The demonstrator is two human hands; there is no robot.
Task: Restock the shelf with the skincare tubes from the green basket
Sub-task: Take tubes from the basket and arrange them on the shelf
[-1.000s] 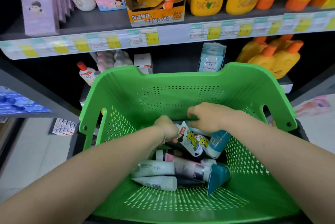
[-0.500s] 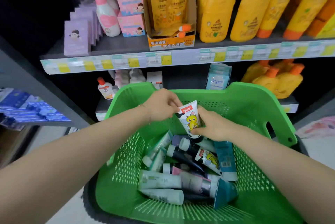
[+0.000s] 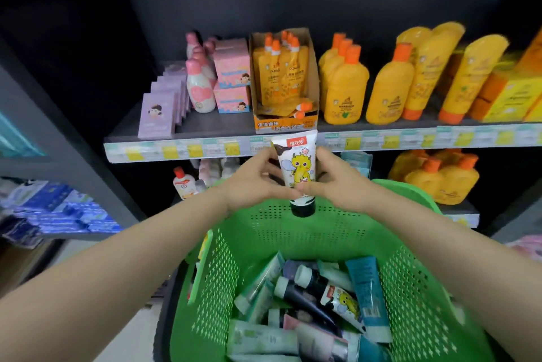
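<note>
– Skincare tubes [image 3: 308,311], position?
– I log a loose heap lying crosswise in the bottom of the green basket [image 3: 223,288], nearest me.
– Grips?
– My left grip [image 3: 249,182] and right grip [image 3: 337,182] are both curled round one white tube [image 3: 297,165] with a yellow cartoon figure, one from each side. It stands upright, black cap down, above the basket's far rim.
– Beyond?
– Its top overlaps the shelf [image 3: 211,124] label edge; whether they touch, I cannot tell. Yellow bottles [image 3: 343,91] stand on that shelf.
</note>
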